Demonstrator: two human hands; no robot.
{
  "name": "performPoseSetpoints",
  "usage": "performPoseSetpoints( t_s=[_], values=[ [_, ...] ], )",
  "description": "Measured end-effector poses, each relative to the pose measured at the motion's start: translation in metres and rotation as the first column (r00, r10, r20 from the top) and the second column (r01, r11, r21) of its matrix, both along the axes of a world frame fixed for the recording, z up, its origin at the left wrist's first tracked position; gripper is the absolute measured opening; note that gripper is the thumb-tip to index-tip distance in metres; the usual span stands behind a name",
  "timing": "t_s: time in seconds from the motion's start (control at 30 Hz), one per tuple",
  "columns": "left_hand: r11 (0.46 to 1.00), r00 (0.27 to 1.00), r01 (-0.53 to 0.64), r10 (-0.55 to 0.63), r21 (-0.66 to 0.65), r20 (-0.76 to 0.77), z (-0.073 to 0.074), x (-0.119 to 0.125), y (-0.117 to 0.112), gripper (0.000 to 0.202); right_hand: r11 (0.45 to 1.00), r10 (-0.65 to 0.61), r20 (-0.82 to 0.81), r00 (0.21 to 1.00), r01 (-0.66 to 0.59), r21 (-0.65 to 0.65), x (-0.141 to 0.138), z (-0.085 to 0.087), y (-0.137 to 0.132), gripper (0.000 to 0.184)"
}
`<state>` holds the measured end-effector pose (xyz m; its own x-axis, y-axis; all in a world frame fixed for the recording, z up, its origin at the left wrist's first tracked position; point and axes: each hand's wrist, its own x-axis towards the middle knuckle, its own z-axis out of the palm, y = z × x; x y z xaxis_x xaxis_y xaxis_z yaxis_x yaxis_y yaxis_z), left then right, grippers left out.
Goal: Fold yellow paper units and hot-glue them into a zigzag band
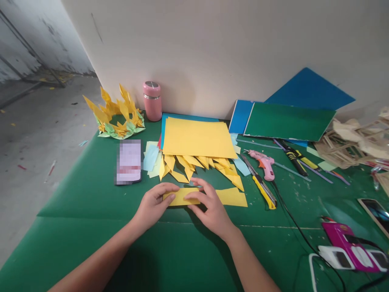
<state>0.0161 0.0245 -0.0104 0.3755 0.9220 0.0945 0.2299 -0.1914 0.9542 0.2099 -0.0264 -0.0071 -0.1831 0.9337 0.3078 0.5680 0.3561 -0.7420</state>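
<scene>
A narrow yellow paper strip lies level between both hands, just over the green table. My left hand pinches its left end, thumb in front and fingers behind. My right hand closes on its right part, with the thumb and some fingers spread over the paper. Beyond my right hand, a second yellow paper piece rests on the table. Behind the strip, several folded yellow paper points stick out from under a stack of yellow sheets.
Left stand a yellow paper crown, a pink flask and a blurred phone. Right lie a yellow cutter knife, pink glue gun with a trailing cord, pliers and a magenta power strip. Boards lean on the wall.
</scene>
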Motion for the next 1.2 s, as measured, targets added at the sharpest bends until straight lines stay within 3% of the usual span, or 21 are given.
performPoseSetpoints(
  t_s=[0.07, 0.23, 0.37, 0.57, 0.77, 0.87, 0.93, 1.07, 1.2],
  values=[
    [1.000, 1.000, 0.000, 0.000, 0.014, -0.012, 0.001, 0.001, -0.001, 0.019, 1.000, -0.015, -0.051, 0.999, 0.014, -0.015, -0.002, 0.000, 0.000, 0.011],
    [0.994, 0.996, 0.042, -0.033, 0.100, -0.085, 0.007, 0.002, -0.005, 0.016, 0.990, -0.063, -0.260, 0.964, 0.027, -0.138, -0.011, -0.002, -0.002, 0.009],
    [0.975, 0.992, 0.045, -0.018, 0.219, -0.126, 0.009, 0.002, -0.008, 0.026, 0.969, -0.130, -0.399, 0.908, 0.030, -0.247, -0.016, -0.004, -0.002, 0.007],
    [0.953, 0.992, 0.000, 0.037, 0.303, -0.118, 0.010, 0.004, -0.009, 0.007, 0.950, -0.206, -0.498, 0.843, 0.050, -0.309, -0.018, -0.003, -0.001, 0.009],
    [0.978, 0.990, -0.028, 0.056, 0.208, -0.132, 0.009, 0.004, -0.010, 0.009, 0.921, -0.307, -0.580, 0.755, 0.083, -0.380, -0.022, -0.005, 0.000, 0.018],
    [0.992, 0.992, -0.062, 0.073, 0.112, -0.099, 0.007, 0.005, -0.011, 0.011, 0.908, -0.330, -0.663, 0.672, 0.034, -0.417, -0.024, -0.003, 0.001, 0.040],
    [0.995, 0.994, -0.080, 0.085, 0.066, -0.075, 0.007, 0.006, -0.012, 0.012, 0.892, -0.315, -0.681, 0.661, -0.038, -0.450, -0.025, 0.000, 0.002, 0.050],
    [0.995, 0.995, -0.095, 0.096, 0.029, -0.040, 0.010, 0.006, -0.011, 0.015, 0.859, -0.314, -0.639, 0.703, -0.076, -0.506, -0.027, 0.004, 0.005, 0.027],
    [0.996, 0.996, -0.086, 0.086, -0.004, -0.010, 0.011, 0.007, -0.011, 0.018, 0.855, -0.354, -0.622, 0.698, -0.028, -0.518, -0.029, 0.002, 0.005, 0.021]
  ],
)
